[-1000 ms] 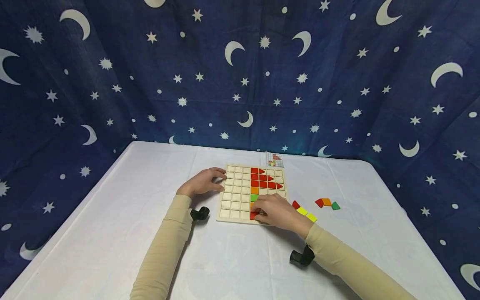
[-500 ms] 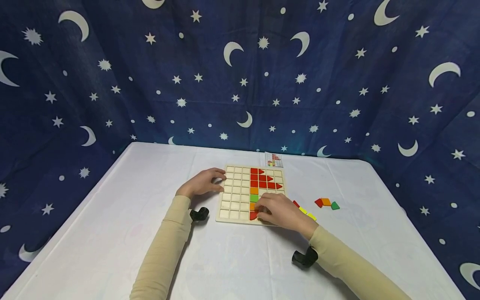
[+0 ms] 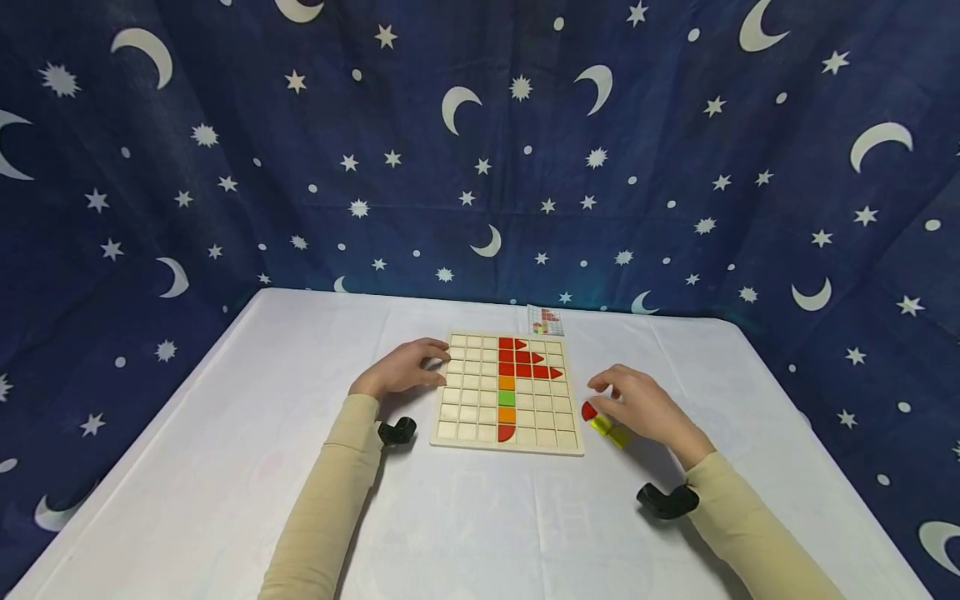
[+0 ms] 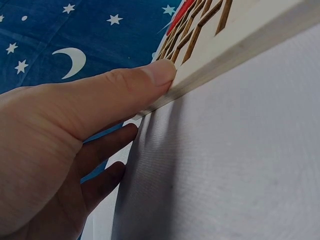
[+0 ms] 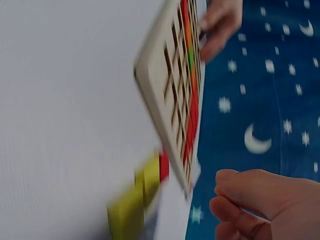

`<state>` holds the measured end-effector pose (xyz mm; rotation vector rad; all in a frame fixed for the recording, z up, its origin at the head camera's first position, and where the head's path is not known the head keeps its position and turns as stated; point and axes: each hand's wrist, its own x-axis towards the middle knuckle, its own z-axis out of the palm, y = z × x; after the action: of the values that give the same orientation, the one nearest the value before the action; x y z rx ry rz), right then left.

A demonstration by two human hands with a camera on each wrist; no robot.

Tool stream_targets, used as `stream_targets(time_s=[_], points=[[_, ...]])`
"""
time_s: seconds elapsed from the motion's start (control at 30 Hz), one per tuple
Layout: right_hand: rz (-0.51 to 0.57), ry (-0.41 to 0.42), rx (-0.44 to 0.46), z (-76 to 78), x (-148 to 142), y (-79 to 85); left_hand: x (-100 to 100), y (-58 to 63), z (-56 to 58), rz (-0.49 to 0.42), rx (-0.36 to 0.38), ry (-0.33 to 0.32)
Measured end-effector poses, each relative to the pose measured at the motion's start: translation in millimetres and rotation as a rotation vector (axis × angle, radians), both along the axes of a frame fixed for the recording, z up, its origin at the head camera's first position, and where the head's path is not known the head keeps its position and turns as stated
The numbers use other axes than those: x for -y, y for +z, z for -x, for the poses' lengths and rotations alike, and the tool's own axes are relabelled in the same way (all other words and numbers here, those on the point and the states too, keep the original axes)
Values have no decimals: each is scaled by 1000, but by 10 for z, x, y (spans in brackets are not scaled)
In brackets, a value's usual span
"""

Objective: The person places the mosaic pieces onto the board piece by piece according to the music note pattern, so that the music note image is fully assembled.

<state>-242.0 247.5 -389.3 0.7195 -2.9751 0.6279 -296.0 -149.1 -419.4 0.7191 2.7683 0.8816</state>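
A wooden grid board (image 3: 465, 400) lies on the table. Red tiles (image 3: 507, 357) and arrow-like points fill cells at its top; an orange tile (image 3: 507, 383), a green tile (image 3: 507, 398), another orange tile (image 3: 507, 414) and a rounded red tile (image 3: 506, 432) run down one column. My left hand (image 3: 401, 367) touches the board's left edge, thumb (image 4: 161, 72) on the rim. Right of the board, my right hand (image 3: 647, 406) hovers beside a loose red piece (image 3: 588, 411) and yellow squares (image 3: 601, 424). Nothing shows between its fingers. The other loose pieces are hidden behind it.
A small pattern card (image 3: 546, 321) lies behind the board on the white tablecloth (image 3: 480, 517). A dark blue curtain (image 3: 315, 125) with moons and stars hangs behind and around the table. A black camera (image 3: 667, 501) sits at my right wrist.
My right hand has left the bottom of the board and moved right, over the loose pieces. The rounded red tile now shows fully in its cell. My left hand stays at the board's edge.
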Motion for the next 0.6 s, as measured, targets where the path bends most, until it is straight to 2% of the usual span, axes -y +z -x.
stream_targets(time_s=[0.23, 0.37, 0.5, 0.6], points=[[-14, -92, 80, 113, -447, 98, 7, -2, 5, -4, 2, -4], [-44, -120, 158, 161, -620, 73, 13, 4, -1, -4, -15, -10], [-62, -108, 200, 178, -715, 9, 16, 7, -1, -12, -3, -7], [-54, -79, 194, 178, -724, -30, 16, 2, 1, -12, -8, -11]])
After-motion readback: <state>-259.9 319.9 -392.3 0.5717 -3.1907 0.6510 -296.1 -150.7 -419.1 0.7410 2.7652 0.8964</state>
